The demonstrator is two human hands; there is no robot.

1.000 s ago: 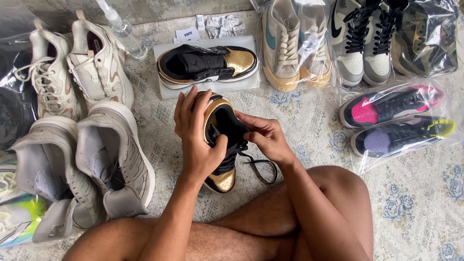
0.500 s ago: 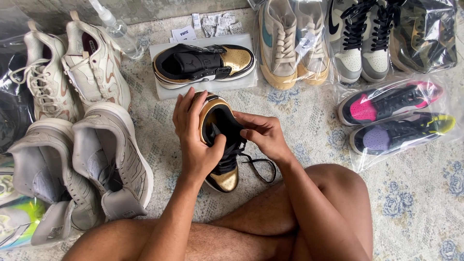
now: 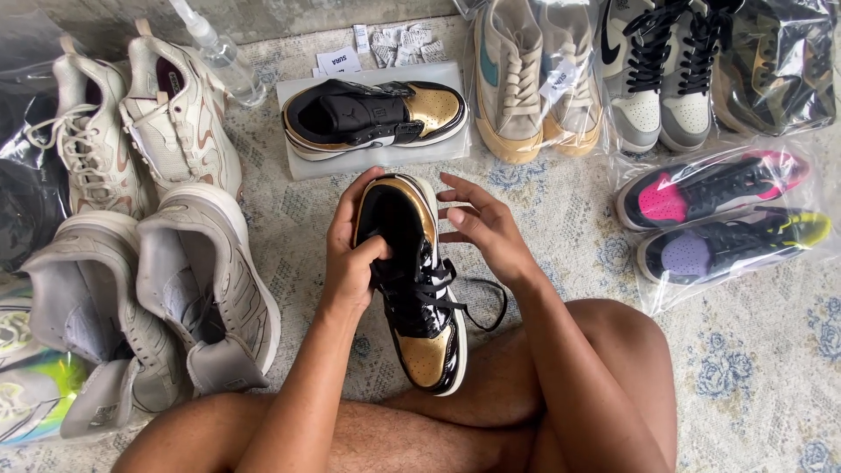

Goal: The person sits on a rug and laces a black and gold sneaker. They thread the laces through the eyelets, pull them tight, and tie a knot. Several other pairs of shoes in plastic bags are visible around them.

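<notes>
Item: black-and-gold sneaker (image 3: 413,289), glossy black side panels, gold toe and gold heel, black laces (image 3: 429,293) partly threaded with a loose loop trailing off to the right; held above the patterned rug (image 3: 753,385), just in front of the person's crossed legs (image 3: 491,420); long axis runs nearly straight away from the person, toe toward the body, heel and open collar toward the far shoes.

Left hand (image 3: 350,258): closed around the left side of the collar, fingers curled into the shoe's opening, thumb over the rim; this is the hand bearing the shoe.

Right hand (image 3: 482,223): open, fingers spread and slightly bent, just right of the heel; fingertips near or barely touching the gold rim, contact uncertain; grips nothing; the laces lie below it, toward the person.

Surroundings, outward: matching black-and-gold sneaker (image 3: 372,118), lying crosswise on a pale shoebox lid (image 3: 307,162) just beyond; small paper packets (image 3: 394,44) behind it; clear spray bottle (image 3: 219,52) to the far left; cream sneakers (image 3: 131,123) and grey high-tops (image 3: 158,298) on the left; tan pair with teal marks (image 3: 526,79), grey-and-black pair (image 3: 657,70), and bagged dark shoes (image 3: 718,219) with pink, purple and yellow accents on the right.
</notes>
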